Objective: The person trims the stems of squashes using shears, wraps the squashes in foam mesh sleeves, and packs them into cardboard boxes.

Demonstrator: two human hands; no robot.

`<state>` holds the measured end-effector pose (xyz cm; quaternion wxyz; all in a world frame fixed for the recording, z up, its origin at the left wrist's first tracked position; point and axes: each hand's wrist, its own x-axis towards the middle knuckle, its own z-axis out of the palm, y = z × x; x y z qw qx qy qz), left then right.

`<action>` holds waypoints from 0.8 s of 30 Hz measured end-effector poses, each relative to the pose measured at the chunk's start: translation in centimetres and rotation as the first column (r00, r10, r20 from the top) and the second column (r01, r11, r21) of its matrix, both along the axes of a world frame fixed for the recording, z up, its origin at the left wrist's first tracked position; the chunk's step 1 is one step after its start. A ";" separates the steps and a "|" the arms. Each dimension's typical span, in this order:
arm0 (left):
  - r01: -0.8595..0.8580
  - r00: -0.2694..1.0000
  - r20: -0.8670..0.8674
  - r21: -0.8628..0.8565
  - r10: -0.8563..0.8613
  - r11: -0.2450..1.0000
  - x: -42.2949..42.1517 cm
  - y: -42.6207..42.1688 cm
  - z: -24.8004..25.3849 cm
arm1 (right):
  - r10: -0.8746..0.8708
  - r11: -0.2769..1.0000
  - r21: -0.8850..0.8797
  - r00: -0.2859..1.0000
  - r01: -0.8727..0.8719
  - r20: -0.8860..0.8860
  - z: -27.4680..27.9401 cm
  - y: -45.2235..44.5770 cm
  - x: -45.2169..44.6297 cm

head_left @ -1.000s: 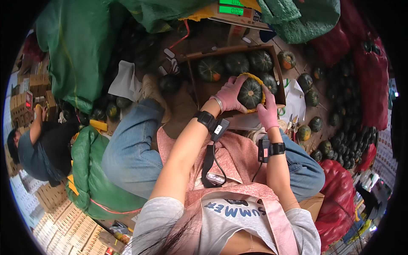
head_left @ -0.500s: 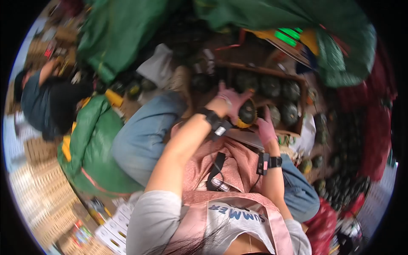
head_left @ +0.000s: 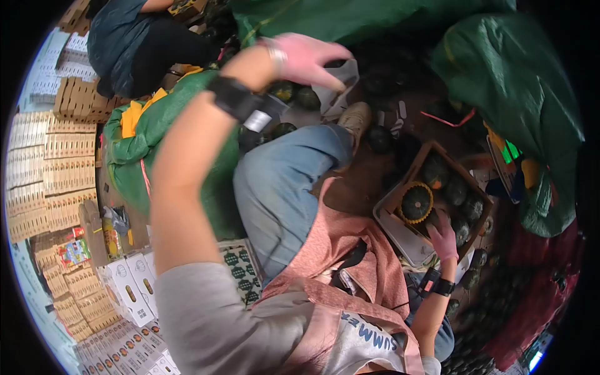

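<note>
Floor (head_left: 353, 192) cluttered, squash (head_left: 417, 204) sits beside right hand (head_left: 443, 237), well apart from left hand (head_left: 305, 59)

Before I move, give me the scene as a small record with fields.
left hand: pink-gloved, raised, fingers spread, motion-blurred
right hand: pink-gloved, at the brown cardboard box
nearest right hand: round dark-green squash in yellow scalloped sleeve; contact unclear
also in box: several dark-green squashes
beyond box: large green plastic sack

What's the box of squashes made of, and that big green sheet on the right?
The box looks like cardboard: brown, dull, with thin, flat walls. The green sheet is probably plastic, maybe woven, since it shines a bit and creases loosely.
</note>
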<state>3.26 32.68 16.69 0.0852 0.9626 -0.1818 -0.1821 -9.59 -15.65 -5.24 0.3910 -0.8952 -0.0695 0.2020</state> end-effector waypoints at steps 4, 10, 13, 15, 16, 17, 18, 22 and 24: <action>-0.220 0.966 -0.107 0.127 0.234 0.967 -3.5 15.5 -2.2 | -0.065 0.997 0.033 0.985 0.071 -0.157 -1.8 -1.4 -0.1; -0.482 0.805 -0.329 0.123 0.494 0.867 -8.4 24.9 -20.7 | -0.209 0.964 0.073 0.901 0.254 -0.379 1.0 2.7 1.2; -0.716 0.633 -0.290 0.133 0.718 0.685 -8.2 25.0 -27.9 | -0.212 0.957 0.119 0.917 0.265 -0.338 -0.2 2.3 0.9; -0.783 0.613 -0.148 0.012 0.776 0.621 -8.0 25.8 -34.1 | -0.236 0.960 0.074 0.922 0.271 -0.307 -0.5 1.6 0.4; -0.830 0.538 -0.170 0.062 0.826 0.554 -6.9 24.8 -34.1 | -0.239 0.964 0.051 0.931 0.262 -0.275 -0.7 1.2 -0.1; -0.868 0.457 -0.191 0.117 0.869 0.482 -5.8 23.8 -34.0 | -0.240 0.967 0.027 0.939 0.254 -0.247 -0.7 1.1 0.0; -0.904 0.398 -0.131 0.113 0.908 0.413 -5.0 23.8 -34.8 | -0.285 0.959 -0.079 0.912 0.273 -0.295 0.3 1.8 0.6; -0.989 0.095 0.197 -0.089 0.976 0.114 -2.1 23.9 -37.9 | -0.318 0.930 -0.285 0.900 0.234 -0.300 2.3 2.5 0.7; -0.994 0.108 0.156 -0.014 0.982 0.111 -1.2 24.4 -37.3 | -0.275 0.952 -0.193 0.940 0.237 -0.203 -0.2 -0.2 -1.5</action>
